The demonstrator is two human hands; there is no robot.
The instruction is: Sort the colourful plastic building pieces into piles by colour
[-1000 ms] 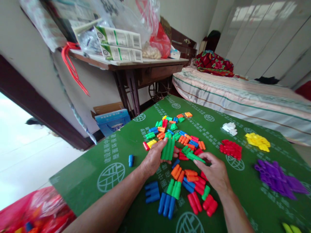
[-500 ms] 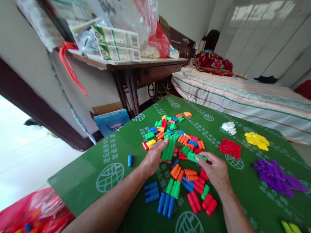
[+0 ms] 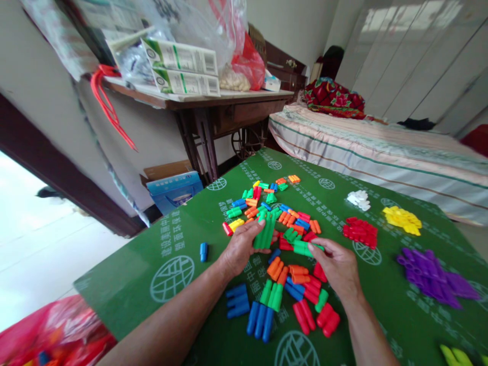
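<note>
My left hand [image 3: 241, 245] is closed on a green block of joined plastic tubes [image 3: 266, 231], held upright above the table with the thumb across its near side. In my right hand [image 3: 335, 262], thumb and fingers pinch a smaller green tube piece [image 3: 304, 247], lying level to the right of that block and apart from it. Around and below the hands lie mixed toy tube pieces: orange ones [image 3: 299, 274], red ones [image 3: 304, 316], green ones [image 3: 272, 295] and blue ones [image 3: 261, 321]. A lone blue piece [image 3: 204, 252] sits left of my left hand.
Sorted piles of white [image 3: 359, 200], red [image 3: 360, 232], yellow [image 3: 402, 219] and purple pieces [image 3: 434, 277] lie on the right of the green table [image 3: 125, 300]. A red bag [image 3: 57, 330] is at lower left. A bed [image 3: 366, 142] and cluttered sewing table [image 3: 171, 101] stand behind.
Both hands stay nearly where they were, still holding their green pieces. My right fingers have shifted very slightly along the smaller piece. The loose pieces have not moved.
</note>
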